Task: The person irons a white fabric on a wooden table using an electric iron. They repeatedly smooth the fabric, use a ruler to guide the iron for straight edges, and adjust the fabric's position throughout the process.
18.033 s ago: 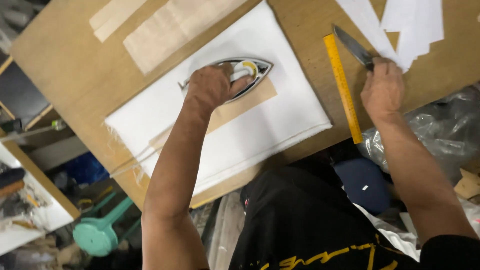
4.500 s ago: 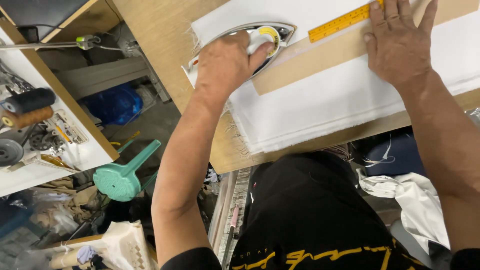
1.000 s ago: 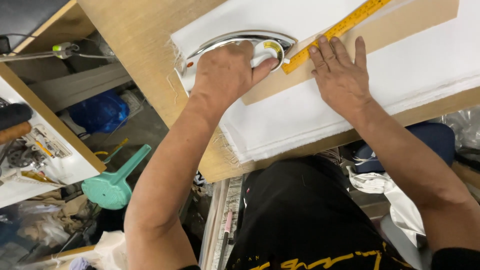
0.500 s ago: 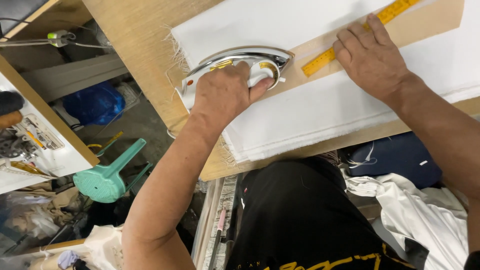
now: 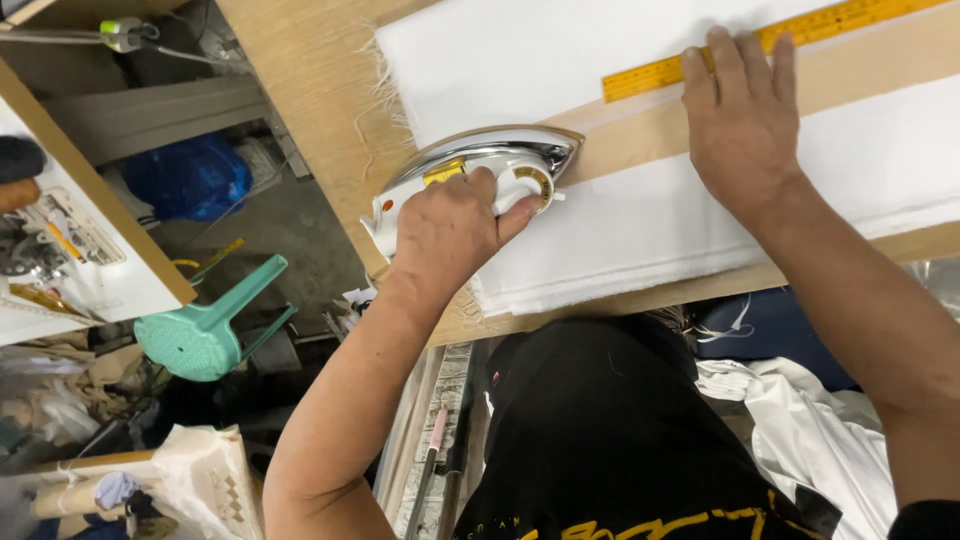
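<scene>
White cloth (image 5: pixel 640 215) lies folded on the wooden table (image 5: pixel 310 90) under both hands, its frayed left edge just beyond the left hand (image 5: pixel 450 225) and its near folded edge running a little inside the table's front edge, so that only a thin strip of bare wood shows between the cloth and the person's black shirt. The left hand is closed around the handle of a chrome and white iron (image 5: pixel 480 170), thumb laid along the side by the round dial; the iron sits flat on the cloth with its pointed nose aimed toward the right hand (image 5: pixel 745 130) and resting on the end of a tan paper strip (image 5: pixel 860 75). The right hand is open and grips nothing, palm down with the fingers spread, pressing the strip onto the cloth; its fingertips reach the yellow ruler (image 5: pixel 760 40), which lies along the far side of the strip. Between the two hands the strip and the cloth are uncovered, leaving free room along the strip from the iron's nose to the right hand. Beyond the ruler the cloth stretches on, plain white, to the top of the view. Left of the left hand, past the table's edge, the floor lies lower down, with a teal plastic stool (image 5: pixel 205 335) tipped on its side and a blue bag (image 5: pixel 190 175) farther off.
</scene>
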